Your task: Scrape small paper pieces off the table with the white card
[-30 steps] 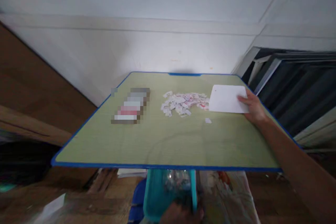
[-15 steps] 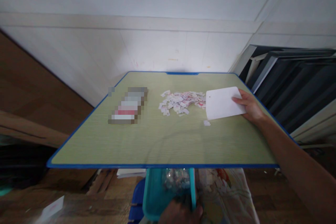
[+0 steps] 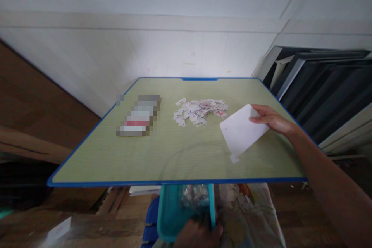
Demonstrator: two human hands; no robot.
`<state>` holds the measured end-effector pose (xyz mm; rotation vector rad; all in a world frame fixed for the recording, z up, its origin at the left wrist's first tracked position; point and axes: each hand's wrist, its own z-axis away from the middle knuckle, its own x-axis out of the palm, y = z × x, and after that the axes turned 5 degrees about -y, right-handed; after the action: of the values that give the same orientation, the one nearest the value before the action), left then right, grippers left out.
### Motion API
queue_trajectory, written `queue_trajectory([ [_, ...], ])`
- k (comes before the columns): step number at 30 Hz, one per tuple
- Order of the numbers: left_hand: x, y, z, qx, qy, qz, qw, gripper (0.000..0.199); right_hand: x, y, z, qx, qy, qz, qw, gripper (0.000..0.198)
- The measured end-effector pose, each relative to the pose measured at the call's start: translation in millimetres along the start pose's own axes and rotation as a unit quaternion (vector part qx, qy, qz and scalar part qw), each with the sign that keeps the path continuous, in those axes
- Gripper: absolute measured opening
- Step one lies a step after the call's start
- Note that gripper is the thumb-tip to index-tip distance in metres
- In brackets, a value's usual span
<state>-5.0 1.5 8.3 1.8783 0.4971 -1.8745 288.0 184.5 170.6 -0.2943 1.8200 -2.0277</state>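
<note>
My right hand (image 3: 269,118) pinches a white card (image 3: 244,130) with rounded corners and a small hole, thumb on top. The card is tilted over the right half of the table, its lower corner at a loose paper scrap (image 3: 234,159). Left of the card lies a loose pile of small white paper scraps (image 3: 197,111), some with pink print. Below the table's front edge, my left hand (image 3: 197,234) is closed at the right rim of a teal plastic tray (image 3: 170,217); it is dark and partly cut off by the frame.
The pale green table (image 3: 139,159) has a blue edge and stands against a white wall. A pixelated flat object (image 3: 138,116) lies on its left. Clear-wrapped items (image 3: 194,195) sit inside the tray. More scraps lie on a cloth (image 3: 258,217) beside it. Dark panels (image 3: 334,93) lean at the right.
My right hand has drawn the card toward the table's front edge and turned it. The single scrap has slid nearer with it. The left hand stays at the tray.
</note>
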Motion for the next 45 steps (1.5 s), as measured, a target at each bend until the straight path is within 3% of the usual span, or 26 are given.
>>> queue_trajectory([
  [7, -0.1, -0.4, 0.4, 0.006, 0.022, 0.005, 1.000, 0.018, 15.3, -8.0, 5.5, 0.042, -0.113, 0.006, 0.993, 0.037],
  [21, -8.4, -1.0, 1.1, 0.019, -0.048, 0.011, 0.999, 0.018, 21.2, -6.2, 3.6, 0.074, -0.110, -0.051, 0.990, 0.042],
  [30, -16.8, -0.5, 1.5, 0.004, -0.159, 0.070, 0.985, 0.031, 7.1, 1.9, -3.8, -0.033, 0.070, -0.072, 0.994, 0.037],
  [36, -34.4, -3.2, -5.1, -0.013, -0.177, 0.092, 0.980, 0.028, -5.5, 5.9, -8.5, -0.113, 0.189, -0.036, 0.975, 0.036],
  [45, -43.7, -13.9, -6.1, 0.008, -0.176, 0.078, 0.981, 0.019, -17.5, 19.0, -17.2, -0.131, 0.308, 0.019, 0.942, 0.039],
])
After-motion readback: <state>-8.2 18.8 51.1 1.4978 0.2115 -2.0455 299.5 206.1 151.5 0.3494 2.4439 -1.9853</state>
